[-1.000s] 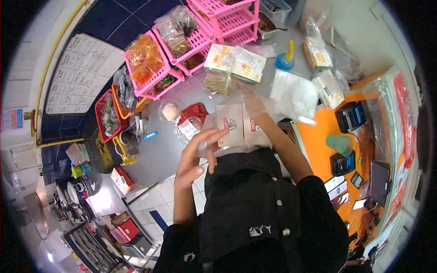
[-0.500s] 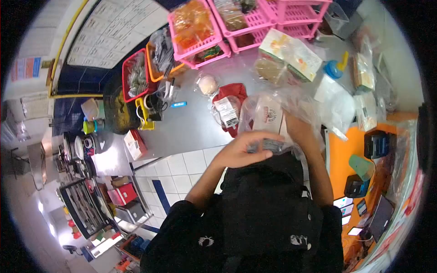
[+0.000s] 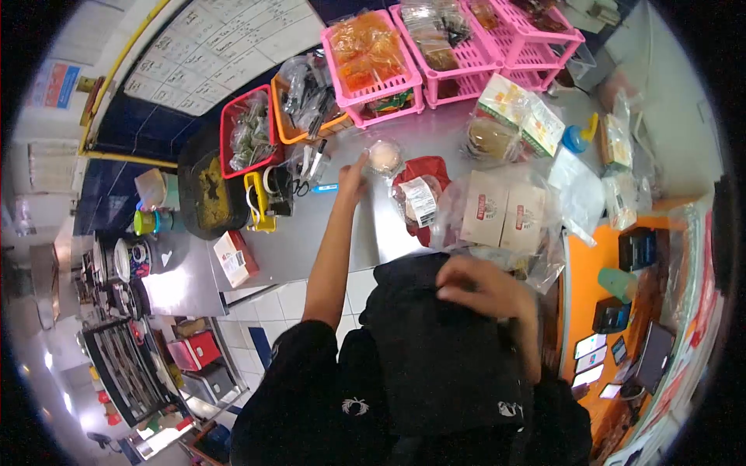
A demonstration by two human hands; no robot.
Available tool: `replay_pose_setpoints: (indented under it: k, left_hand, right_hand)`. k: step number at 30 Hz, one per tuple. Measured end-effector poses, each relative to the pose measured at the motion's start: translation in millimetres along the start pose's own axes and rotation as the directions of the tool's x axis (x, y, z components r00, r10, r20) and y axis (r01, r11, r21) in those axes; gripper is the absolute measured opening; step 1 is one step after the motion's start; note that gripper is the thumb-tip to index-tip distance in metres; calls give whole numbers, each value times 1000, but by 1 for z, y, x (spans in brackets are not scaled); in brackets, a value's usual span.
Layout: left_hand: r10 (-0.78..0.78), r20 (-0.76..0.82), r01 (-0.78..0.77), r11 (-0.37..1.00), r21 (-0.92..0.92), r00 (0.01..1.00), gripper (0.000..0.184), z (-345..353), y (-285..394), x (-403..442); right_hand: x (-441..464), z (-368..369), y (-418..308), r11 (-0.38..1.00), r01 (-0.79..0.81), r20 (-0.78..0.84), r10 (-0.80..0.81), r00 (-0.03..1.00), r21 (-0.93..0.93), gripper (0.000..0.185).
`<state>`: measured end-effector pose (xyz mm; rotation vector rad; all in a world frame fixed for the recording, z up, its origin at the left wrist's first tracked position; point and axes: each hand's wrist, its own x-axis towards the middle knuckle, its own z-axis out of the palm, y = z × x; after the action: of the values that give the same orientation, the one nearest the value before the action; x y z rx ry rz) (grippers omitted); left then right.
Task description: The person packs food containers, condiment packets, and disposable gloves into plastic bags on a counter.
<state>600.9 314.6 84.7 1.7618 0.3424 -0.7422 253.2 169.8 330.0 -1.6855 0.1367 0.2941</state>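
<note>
My left hand (image 3: 353,177) reaches over the steel counter to the left edge of a round clear-wrapped container (image 3: 384,158); whether its fingers grip it I cannot make out. Close to my apron (image 3: 443,365), my right hand (image 3: 478,286) is blurred, its fingers bent, and I cannot tell if anything is in it. Two boxes with red print (image 3: 486,208) lie side by side in a clear plastic bag (image 3: 449,225) on the counter. Between the container and the bag rests a red cloth-like item (image 3: 430,168) with a clear pack bearing a white label (image 3: 420,203) on top.
Pink baskets (image 3: 381,97) with packets line the back, beside orange (image 3: 289,133) and red (image 3: 226,140) baskets. A blue marker (image 3: 325,188), a yellow tape dispenser (image 3: 258,203) and a red-white box (image 3: 235,259) lie left. Card machines (image 3: 639,250) stand on the orange counter (image 3: 602,248) at right.
Both hands have left the bag with the boxes, which now lies on the counter. My left hand has moved up to the round container; my right hand has come back toward my apron.
</note>
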Motion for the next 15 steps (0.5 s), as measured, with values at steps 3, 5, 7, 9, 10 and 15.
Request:
replay_pose_setpoints:
  k: [3, 5, 7, 9, 10, 15]
  left_hand:
    - [47, 264, 0, 984, -177, 963, 56, 14, -33, 82]
    - [168, 340, -53, 944, -324, 925, 38, 31, -23, 65]
    - [113, 382, 33, 935, -354, 917, 29, 40, -11, 53]
    - [135, 424, 25, 936, -350, 896, 31, 43, 1, 47]
    - [201, 447, -44, 940, -337, 871, 34, 44, 5, 38]
    - [225, 554, -66, 954, -293, 802, 44, -1, 53, 4]
  right_hand:
    - [11, 42, 3, 993, 116, 106, -112, 988, -29, 27]
    - [17, 60, 8, 990, 140, 75, -138, 988, -26, 29]
    - [16, 72, 14, 978, 203, -39, -202, 979, 41, 28]
    - [14, 78, 18, 985, 150, -112, -140, 984, 83, 28]
    - [14, 78, 21, 985, 132, -108, -120, 987, 111, 27]
    - [5, 73, 23, 964, 133, -335, -50, 941, 230, 26]
